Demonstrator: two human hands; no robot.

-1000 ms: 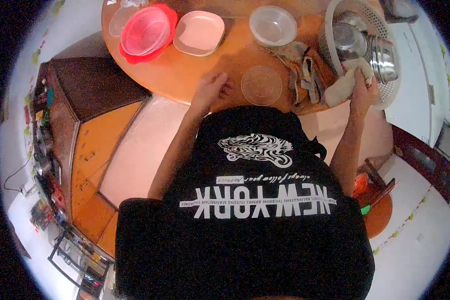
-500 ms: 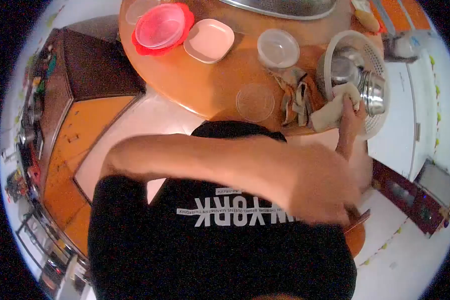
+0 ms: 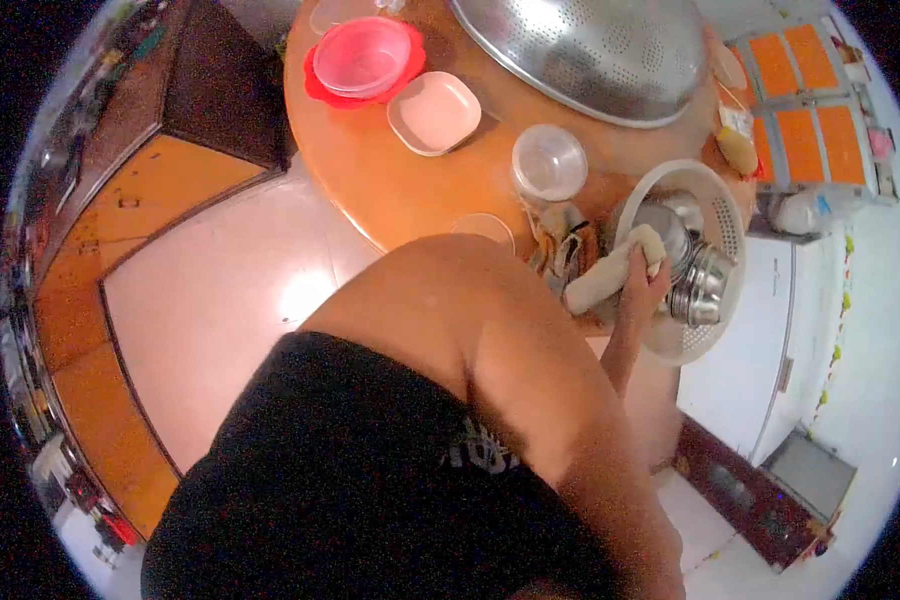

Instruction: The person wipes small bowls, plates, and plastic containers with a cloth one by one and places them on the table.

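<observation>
My right hand (image 3: 646, 286) is closed around a cream cloth (image 3: 598, 286), which hangs to the left of the fingers. Just beyond it, stacked steel bowls (image 3: 703, 285) lie in a white perforated plastic basket (image 3: 727, 190). My left arm (image 3: 530, 350) bends across my chest, with its forearm running down to the lower right. The left hand's fingers do not show at the bottom of the view. Beside the cream cloth lies a crumpled patterned cloth (image 3: 560, 243) on the round wooden table (image 3: 410, 195).
A clear plastic tub (image 3: 550, 163), a pale pink dish (image 3: 434, 113) and a pink bowl (image 3: 363, 57) on a red mat stand on the table. A large steel colander (image 3: 600, 50) lies at the back. A transparent lid (image 3: 484, 230) sits at the near edge.
My left arm has swung from reaching across to the right to an elbow-up bend, its hand moving down. My right hand keeps hold of the cloth. The view has shifted, showing more of the colander.
</observation>
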